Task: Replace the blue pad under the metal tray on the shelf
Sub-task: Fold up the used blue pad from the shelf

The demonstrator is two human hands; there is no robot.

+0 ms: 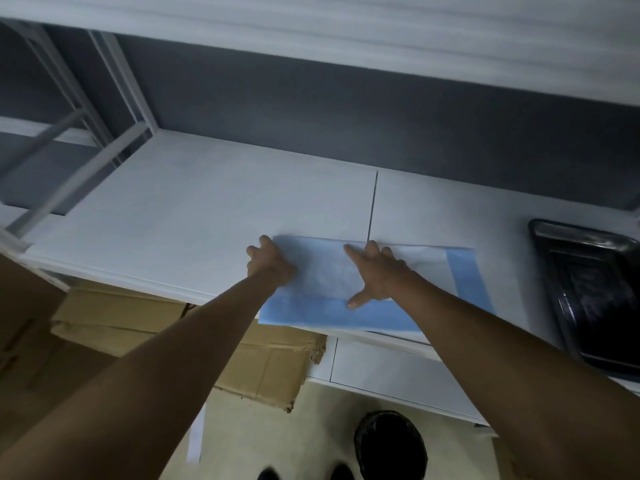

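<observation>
Storeroom, white metal shelving point(194, 202), cardboard boxes point(242, 362) stacked beneath, lined bin point(389, 445)

Both forearms bare from the frame edge to the wrist; no sleeves, cuffs or gloves in view. Left hand point(272, 263) and right hand point(375, 275) bare; no rings, watch or wristband visible, though the dim light and slight blur leave small items uncertain. At bottom edge, two dark rounded shapes, probably the toes of dark shoes point(304, 473). No other clothing in the picture.
</observation>
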